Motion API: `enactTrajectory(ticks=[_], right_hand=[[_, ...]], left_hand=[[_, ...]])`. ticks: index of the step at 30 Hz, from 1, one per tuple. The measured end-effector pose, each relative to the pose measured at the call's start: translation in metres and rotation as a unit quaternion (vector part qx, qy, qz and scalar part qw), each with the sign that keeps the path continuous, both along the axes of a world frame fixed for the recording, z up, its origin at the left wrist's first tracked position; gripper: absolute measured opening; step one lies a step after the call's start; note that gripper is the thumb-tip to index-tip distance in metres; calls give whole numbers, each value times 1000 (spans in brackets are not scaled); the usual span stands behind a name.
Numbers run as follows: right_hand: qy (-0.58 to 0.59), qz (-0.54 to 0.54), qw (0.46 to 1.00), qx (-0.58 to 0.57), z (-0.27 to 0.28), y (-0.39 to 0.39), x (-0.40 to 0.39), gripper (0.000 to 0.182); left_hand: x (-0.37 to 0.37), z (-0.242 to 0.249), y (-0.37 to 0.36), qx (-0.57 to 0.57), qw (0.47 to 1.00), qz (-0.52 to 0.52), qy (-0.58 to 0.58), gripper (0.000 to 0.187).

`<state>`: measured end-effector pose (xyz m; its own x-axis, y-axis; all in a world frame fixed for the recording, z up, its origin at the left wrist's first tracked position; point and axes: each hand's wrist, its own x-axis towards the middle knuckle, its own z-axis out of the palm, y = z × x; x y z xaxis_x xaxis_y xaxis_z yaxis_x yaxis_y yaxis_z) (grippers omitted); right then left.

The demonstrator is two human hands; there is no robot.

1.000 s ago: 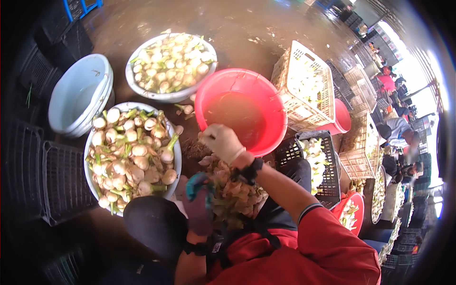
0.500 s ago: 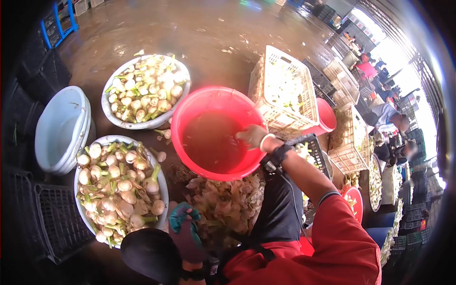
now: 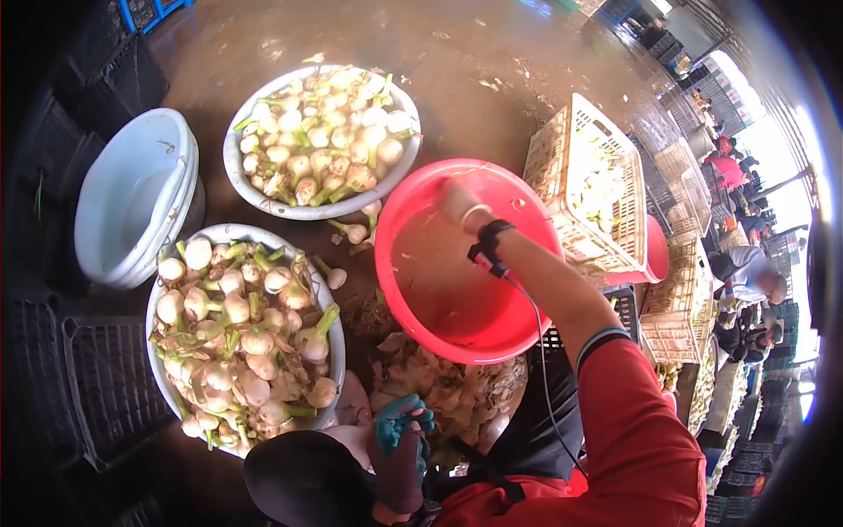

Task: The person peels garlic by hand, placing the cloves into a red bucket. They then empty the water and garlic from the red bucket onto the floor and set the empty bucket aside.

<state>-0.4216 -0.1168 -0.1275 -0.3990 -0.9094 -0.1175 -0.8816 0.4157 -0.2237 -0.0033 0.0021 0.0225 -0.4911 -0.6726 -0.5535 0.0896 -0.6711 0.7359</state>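
My right hand (image 3: pixel 461 209), in a pale glove, is over the far inner side of a red plastic tub (image 3: pixel 406 303) of murky brown water. Motion smears its fingers. My left hand (image 3: pixel 404 439), in a teal and grey glove with bare fingertips showing, is curled closed by my knee; what it holds, if anything, is hidden. It is nearest to a pale basin (image 3: pixel 154 351) heaped with fresh garlic bulbs (image 3: pixel 237 329) on short green stems. A second basin (image 3: pixel 235 171) of garlic stands beyond it. Papery peelings (image 3: pixel 448 386) lie below the tub.
Stacked pale blue basins (image 3: pixel 123 206) stand at left, above black crates (image 3: pixel 118 378). Right of the tub, a cream crate (image 3: pixel 549 162) holds pale bulbs, with another red tub (image 3: pixel 656 250) beside it. Loose garlic (image 3: pixel 354 233) lies on the wet floor. People (image 3: pixel 746 272) work at far right.
My right hand has moved from the tub's right side toward its far inner side. The camera view has turned, shifting the basins and tub rightward. My left hand stays curled near my knee.
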Motion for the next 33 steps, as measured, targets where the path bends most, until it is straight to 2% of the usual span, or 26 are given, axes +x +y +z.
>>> enactTrajectory(ticks=[1, 2, 3, 5, 7, 11, 12, 14, 15, 17, 19, 20, 21, 22, 23, 24, 25, 26, 28, 31, 32, 33], right_hand=[[4, 22, 999, -50, -12, 3, 26, 36], [120, 143, 981, 49, -9, 1, 58, 34], [232, 258, 927, 146, 4, 3, 86, 32], [110, 273, 917, 270, 13, 17, 115, 30], [-9, 260, 907, 333, 30, 29, 133, 29], [-193, 193, 888, 371, 78, 44, 149, 26], [-193, 197, 886, 373, 93, 51, 150, 26], [-425, 35, 860, 280, 125, 72, 149, 23], [-426, 33, 859, 282, 141, 84, 154, 23], [-576, 42, 811, 99, 170, 113, 171, 19], [-668, -46, 743, 21, 179, 140, 210, 20], [-665, -50, 745, 14, 165, 158, 225, 20], [-472, 132, 871, 34, 137, 177, 236, 22], [-237, 302, 922, 53, 131, 180, 244, 24], [-234, 300, 924, 48, 126, 181, 245, 24], [-205, 224, 937, 171, 121, 181, 246, 26], [-170, 148, 929, 294, 120, 179, 247, 29], [-167, 157, 927, 297, 113, 182, 246, 29], [-247, 139, 937, 205, 98, 190, 245, 37], [-221, 137, 934, 246, 136, 155, 275, 37], [-224, 135, 934, 242, 108, 153, 277, 37], [-183, 175, 967, 34, 57, 151, 277, 34]], left_hand=[[-2, 2, 0, 4, 1000, -3, 1, 29], [-2, 2, -1, 8, 1000, -5, 1, 29], [-1, 2, -1, 9, 1000, -2, 0, 29], [1, 3, -3, 34, 999, -27, 4, 34], [2, 4, -3, 32, 999, -22, 9, 34], [5, 11, -4, 22, 999, -19, 23, 31], [5, 12, -3, 23, 999, -14, 22, 31], [7, 13, -2, 17, 1000, -19, 9, 29], [8, 13, -1, 20, 1000, -20, 8, 29], [10, 11, -1, 20, 999, 0, 38, 28], [11, -5, -1, 6, 997, 25, 71, 27], [11, -9, 1, -7, 994, 52, 98, 26], [10, -6, 4, -9, 994, 44, 101, 26], [9, -4, 4, -17, 993, 63, 96, 26], [10, -2, 4, -27, 992, 83, 91, 26], [12, -2, 4, -29, 992, 83, 92, 26], [14, -5, 6, -36, 991, 80, 99, 27], [16, -5, 8, -42, 990, 81, 107, 27], [17, -2, 9, -35, 990, 77, 109, 28], [21, 10, 9, -22, 992, 59, 112, 28], [22, 17, 9, -10, 992, 47, 113, 28], [24, 26, 9, -13, 992, 49, 116, 29]])
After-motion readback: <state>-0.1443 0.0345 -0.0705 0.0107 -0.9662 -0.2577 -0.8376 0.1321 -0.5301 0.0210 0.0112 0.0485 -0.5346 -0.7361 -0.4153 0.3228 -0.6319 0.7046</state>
